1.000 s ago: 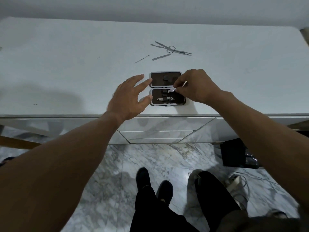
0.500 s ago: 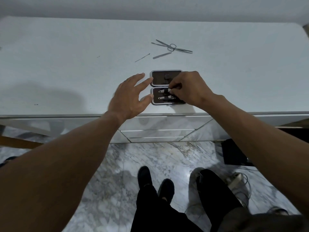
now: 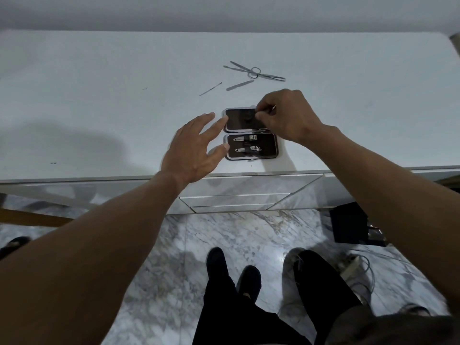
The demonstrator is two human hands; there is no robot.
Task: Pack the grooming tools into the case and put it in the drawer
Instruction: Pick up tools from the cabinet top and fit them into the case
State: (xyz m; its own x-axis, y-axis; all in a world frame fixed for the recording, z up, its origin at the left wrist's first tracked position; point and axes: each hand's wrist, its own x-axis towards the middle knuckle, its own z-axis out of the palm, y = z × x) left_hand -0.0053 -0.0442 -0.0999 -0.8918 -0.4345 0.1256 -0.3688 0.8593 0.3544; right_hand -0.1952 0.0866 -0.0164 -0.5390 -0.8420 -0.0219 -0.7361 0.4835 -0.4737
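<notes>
The small dark case [image 3: 270, 145] lies open near the front edge of the white tabletop [image 3: 99, 95]. Its near half holds two nail clippers [image 3: 246, 144]. My right hand [image 3: 288, 118] hovers over the far half, fingers pinched on a thin metal tool [image 3: 273, 107] that barely shows. My left hand [image 3: 194, 150] is spread open, fingertips touching the case's left edge. Farther back lie loose tools: scissors crossed with other slim tools [image 3: 254, 72], a flat file [image 3: 240, 85] and a thin pick [image 3: 210, 89].
Mirrored drawers [image 3: 234, 199] sit under the tabletop's front edge, shut. On the marble floor at the right are a black box [image 3: 353, 225] and a power strip with cables [image 3: 353, 266]. My feet stand below.
My right hand set a second clipper into the near half of the case, then moved up over the far half. My left hand stayed at the case's left edge.
</notes>
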